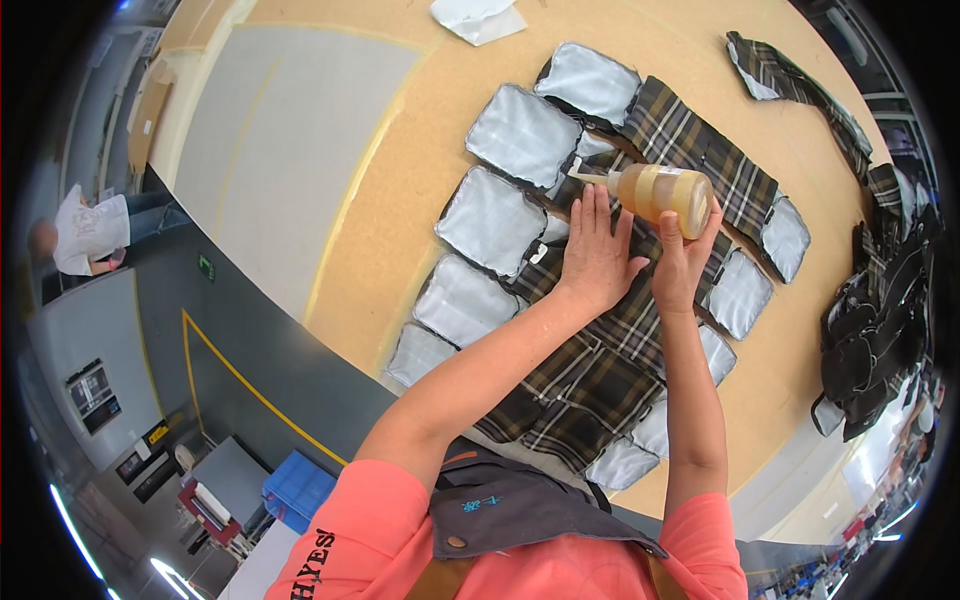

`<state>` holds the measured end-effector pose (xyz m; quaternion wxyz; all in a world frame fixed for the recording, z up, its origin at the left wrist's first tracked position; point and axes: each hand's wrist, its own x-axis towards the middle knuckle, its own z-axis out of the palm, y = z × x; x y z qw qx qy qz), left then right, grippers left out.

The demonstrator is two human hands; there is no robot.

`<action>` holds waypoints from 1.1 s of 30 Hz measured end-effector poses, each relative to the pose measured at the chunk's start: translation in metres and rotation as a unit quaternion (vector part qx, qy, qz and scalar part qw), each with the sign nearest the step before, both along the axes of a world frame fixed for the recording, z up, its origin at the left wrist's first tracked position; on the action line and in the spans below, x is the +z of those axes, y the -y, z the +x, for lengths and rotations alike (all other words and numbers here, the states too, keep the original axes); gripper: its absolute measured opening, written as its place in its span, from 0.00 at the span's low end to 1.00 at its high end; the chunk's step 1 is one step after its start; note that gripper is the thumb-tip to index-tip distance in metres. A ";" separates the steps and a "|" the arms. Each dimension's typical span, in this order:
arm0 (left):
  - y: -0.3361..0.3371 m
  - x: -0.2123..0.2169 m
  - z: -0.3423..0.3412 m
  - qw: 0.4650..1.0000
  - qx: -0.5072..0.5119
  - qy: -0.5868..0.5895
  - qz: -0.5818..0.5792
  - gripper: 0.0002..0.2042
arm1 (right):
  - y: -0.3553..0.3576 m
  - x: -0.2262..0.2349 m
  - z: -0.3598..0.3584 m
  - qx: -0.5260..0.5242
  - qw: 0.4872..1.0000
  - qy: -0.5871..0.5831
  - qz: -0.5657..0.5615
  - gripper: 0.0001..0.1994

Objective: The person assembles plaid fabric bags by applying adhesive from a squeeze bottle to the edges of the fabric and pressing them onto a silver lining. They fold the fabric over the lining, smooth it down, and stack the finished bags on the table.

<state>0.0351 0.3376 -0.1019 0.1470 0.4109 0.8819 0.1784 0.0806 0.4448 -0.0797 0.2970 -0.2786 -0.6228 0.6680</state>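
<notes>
Several plaid fabric pieces in black, brown and white lie in an overlapping row on the table, with silver-grey lined flaps showing at both ends. My right hand is wrapped round the base of a squeeze bottle of yellowish liquid. The bottle is tipped onto its side, its thin white nozzle pointing left toward the edge of one piece, near a silver flap. My left hand lies flat on the plaid cloth just below the nozzle, fingers stretched out. Whether liquid leaves the nozzle cannot be made out.
The tan table has a grey panel on its left. A white sheet lies at the far edge. More plaid strips and a dark heap of pieces lie on the right. Another person is at the far left.
</notes>
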 end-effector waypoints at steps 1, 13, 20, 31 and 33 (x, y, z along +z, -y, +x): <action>-0.002 -0.001 0.000 1.000 0.003 0.002 0.003 0.36 | -0.001 0.003 -0.002 -0.003 0.995 -0.029 -0.098 0.31; -0.058 0.018 -0.057 0.983 0.010 -0.086 0.164 0.38 | -0.113 0.045 0.020 -0.023 0.733 -0.419 -0.535 0.33; -0.106 -0.003 -0.056 0.989 -0.010 -0.095 0.111 0.39 | -0.130 0.049 0.021 -0.040 0.775 -0.395 -0.492 0.34; -0.113 -0.013 -0.073 0.989 0.036 -0.086 0.111 0.39 | -0.106 0.063 -0.006 -0.071 0.914 -0.247 -0.314 0.28; -0.113 -0.023 -0.062 0.992 0.000 -0.090 0.092 0.39 | -0.104 0.062 -0.012 -0.060 0.926 -0.238 -0.287 0.27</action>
